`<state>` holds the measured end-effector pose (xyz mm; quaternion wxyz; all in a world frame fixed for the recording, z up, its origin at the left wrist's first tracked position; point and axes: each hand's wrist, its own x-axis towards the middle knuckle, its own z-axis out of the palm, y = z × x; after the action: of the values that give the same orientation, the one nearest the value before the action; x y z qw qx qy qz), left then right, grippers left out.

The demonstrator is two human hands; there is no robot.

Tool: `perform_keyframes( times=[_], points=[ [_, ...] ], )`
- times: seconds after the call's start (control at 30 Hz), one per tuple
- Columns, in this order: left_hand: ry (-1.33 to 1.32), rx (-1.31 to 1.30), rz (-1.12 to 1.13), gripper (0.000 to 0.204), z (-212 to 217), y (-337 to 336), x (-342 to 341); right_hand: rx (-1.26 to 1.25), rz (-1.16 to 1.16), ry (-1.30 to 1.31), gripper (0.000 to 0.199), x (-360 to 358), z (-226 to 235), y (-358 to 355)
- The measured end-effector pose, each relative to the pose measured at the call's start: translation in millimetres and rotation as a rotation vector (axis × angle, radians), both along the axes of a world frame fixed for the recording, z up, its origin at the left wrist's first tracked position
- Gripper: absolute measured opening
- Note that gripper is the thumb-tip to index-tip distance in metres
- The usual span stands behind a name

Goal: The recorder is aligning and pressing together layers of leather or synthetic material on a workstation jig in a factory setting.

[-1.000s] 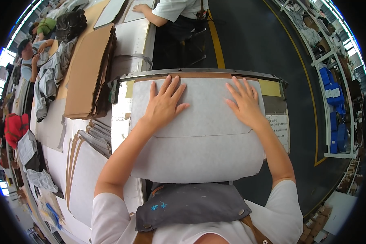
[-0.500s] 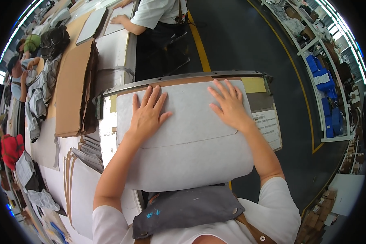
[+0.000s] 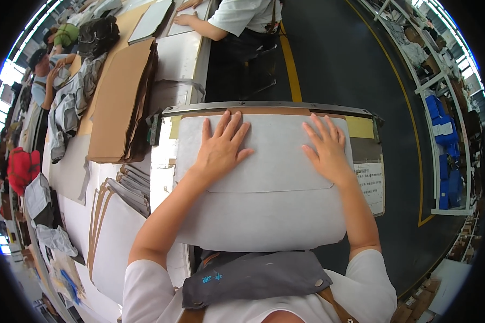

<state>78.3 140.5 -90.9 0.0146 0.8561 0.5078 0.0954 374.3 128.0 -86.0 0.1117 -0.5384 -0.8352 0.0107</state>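
Both palms rest on a large light-grey sheet [image 3: 264, 215], its lower corners rounded and a crease or seam running across it. My left hand [image 3: 223, 145] lies near the sheet's far left part, fingers spread toward the far edge. On the far right part, my right hand [image 3: 326, 151] lies flat with its fingers apart. A strip of brown board [image 3: 280, 112] shows past the sheet's far edge, against a metal bar [image 3: 242, 105]. The sheet covers most of the board under it and overhangs toward my grey apron [image 3: 258, 280].
Left of me, a stack of brown boards [image 3: 118, 102] and several leaning grey-and-brown panels [image 3: 118, 231] lie on a white table. A co-worker's arm [image 3: 210, 28] reaches over panels ahead. Shelving with blue bins [image 3: 442, 124] stands right, beyond a yellow-lined dark floor.
The whole view has shifted and turned slightly, so the bar and sheet now sit straighter and farther right. Both hands keep their places on the sheet.
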Motion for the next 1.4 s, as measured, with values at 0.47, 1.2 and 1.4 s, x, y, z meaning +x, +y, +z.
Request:
perform_keyframes(
  times=[0.47, 1.2, 1.4],
  points=[
    [-0.015, 0.031, 0.017, 0.058, 0.3, -5.5, 3.6, -0.023, -0.004, -0.016, 0.050, -1.0, 4.2, -0.7],
    [0.023, -0.017, 0.017, 0.059, 6.5, -5.4, 4.2, -0.013, -0.025, 0.021, 0.049, -2.0, 0.9, -3.6],
    [0.054, -0.027, 0.046, 0.060, 4.7, -5.8, 4.1, -0.007, 0.022, 0.041, 0.051, -2.2, -2.2, 0.3]
  ],
)
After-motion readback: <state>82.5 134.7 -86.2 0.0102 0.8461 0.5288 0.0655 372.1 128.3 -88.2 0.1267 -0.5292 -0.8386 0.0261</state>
